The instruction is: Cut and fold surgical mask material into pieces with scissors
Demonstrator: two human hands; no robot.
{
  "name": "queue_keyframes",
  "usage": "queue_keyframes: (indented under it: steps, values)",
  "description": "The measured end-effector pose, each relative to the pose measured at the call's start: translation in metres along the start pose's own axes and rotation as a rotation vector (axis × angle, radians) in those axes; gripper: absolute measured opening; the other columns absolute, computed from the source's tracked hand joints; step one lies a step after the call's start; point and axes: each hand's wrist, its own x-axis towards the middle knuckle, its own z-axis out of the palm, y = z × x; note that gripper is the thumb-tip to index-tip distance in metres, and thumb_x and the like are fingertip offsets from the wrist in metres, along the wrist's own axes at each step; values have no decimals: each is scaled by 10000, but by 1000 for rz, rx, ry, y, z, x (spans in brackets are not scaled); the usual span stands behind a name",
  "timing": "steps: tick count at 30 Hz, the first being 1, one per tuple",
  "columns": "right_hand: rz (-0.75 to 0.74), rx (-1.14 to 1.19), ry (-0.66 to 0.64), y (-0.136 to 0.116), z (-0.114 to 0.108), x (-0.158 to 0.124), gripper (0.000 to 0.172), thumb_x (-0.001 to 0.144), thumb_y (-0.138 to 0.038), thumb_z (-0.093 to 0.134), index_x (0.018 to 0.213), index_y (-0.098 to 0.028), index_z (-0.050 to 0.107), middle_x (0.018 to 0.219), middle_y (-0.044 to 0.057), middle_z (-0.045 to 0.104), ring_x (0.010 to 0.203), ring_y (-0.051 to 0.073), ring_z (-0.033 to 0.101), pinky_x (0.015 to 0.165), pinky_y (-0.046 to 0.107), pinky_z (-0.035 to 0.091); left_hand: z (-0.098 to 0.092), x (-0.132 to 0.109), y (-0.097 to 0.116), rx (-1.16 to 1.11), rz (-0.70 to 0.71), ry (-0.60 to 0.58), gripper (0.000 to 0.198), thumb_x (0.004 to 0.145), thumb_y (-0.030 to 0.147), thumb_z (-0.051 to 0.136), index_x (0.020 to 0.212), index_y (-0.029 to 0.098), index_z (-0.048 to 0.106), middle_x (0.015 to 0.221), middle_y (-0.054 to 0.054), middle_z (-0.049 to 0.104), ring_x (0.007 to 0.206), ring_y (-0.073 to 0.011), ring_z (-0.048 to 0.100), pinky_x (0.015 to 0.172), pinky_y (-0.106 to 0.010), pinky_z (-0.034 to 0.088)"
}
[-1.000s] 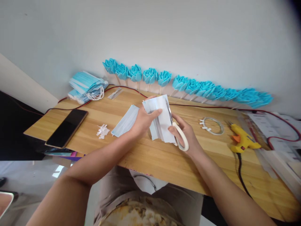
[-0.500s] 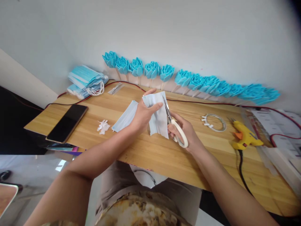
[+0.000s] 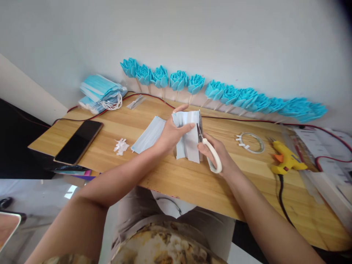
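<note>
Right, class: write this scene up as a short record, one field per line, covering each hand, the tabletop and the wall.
Left hand: holds a folded pale blue sheet, thumb in front
Right hand: holds white-handled scissors at the sheet's right edge
Tabletop, left: black phone, stack of blue masks, white scraps, flat blue mask
Tabletop, right: thin ring with white tabs, yellow glue gun
Along the wall: row of blue flowers on sticks

Craft workspace with glue gun [image 3: 287, 158]
</note>
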Motion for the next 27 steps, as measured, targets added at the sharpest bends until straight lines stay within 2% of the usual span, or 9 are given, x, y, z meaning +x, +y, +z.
queue_keyframes:
  steps: [3, 6, 8, 11, 16, 23, 27]
  values:
    - [51, -8, -21, 3, -3, 0, 729, 754, -686, 744, 1300, -211, 658, 779, 26, 644, 639, 185, 552, 558, 303, 449, 0, 0, -2, 0, -1, -5, 663, 766, 304, 807, 1373, 281, 540, 1105, -46, 654, 1000, -231, 644, 897, -410, 561]
    - [65, 26, -37, 8, -3, 0, 888, 758, -702, 732, 1481, -234, 513, 745, 12, 628, 562, 170, 512, 508, 299, 420, 0, 1, -4, 5, -1, 2, 645, 768, 304, 803, 1358, 267, 547, 1117, -50, 650, 1003, -227, 641, 900, -405, 559]
    - [57, 35, -22, 10, -3, 0, 944, 765, -698, 729, 1537, -241, 437, 786, 27, 656, 620, 200, 571, 544, 320, 461, 0, 1, -6, 5, -7, -2, 644, 771, 314, 799, 1359, 261, 540, 1137, -56, 643, 999, -227, 641, 903, -410, 555]
    - [32, 22, -2, 10, -1, 1, 935, 780, -701, 712, 1544, -244, 426, 928, 75, 718, 802, 269, 668, 669, 383, 545, 1, -1, -9, 19, -9, -20, 660, 756, 327, 806, 1355, 252, 538, 1183, -69, 634, 1028, -232, 637, 937, -420, 538]
    - [-9, 7, 7, 7, -1, 2, 896, 791, -704, 698, 1529, -265, 444, 1147, 110, 742, 1004, 322, 703, 828, 455, 583, 4, -3, -10, 22, -6, -40, 650, 750, 345, 813, 1334, 245, 547, 1213, -76, 652, 1060, -241, 632, 945, -409, 533]
    - [-46, -60, 73, 9, -2, 1, 892, 786, -743, 673, 1495, -237, 482, 1256, 134, 722, 1193, 363, 652, 876, 467, 582, 5, -3, -8, 8, -19, -20, 641, 744, 335, 816, 1318, 232, 548, 1254, -83, 639, 1066, -235, 635, 939, -388, 538]
    - [-39, -65, 63, 9, -1, 0, 913, 791, -786, 628, 1503, -236, 469, 1270, 135, 722, 1162, 354, 675, 849, 453, 592, 5, -3, -8, 8, -18, -22, 658, 748, 351, 815, 1330, 230, 532, 1279, -92, 630, 1110, -248, 628, 949, -392, 536]
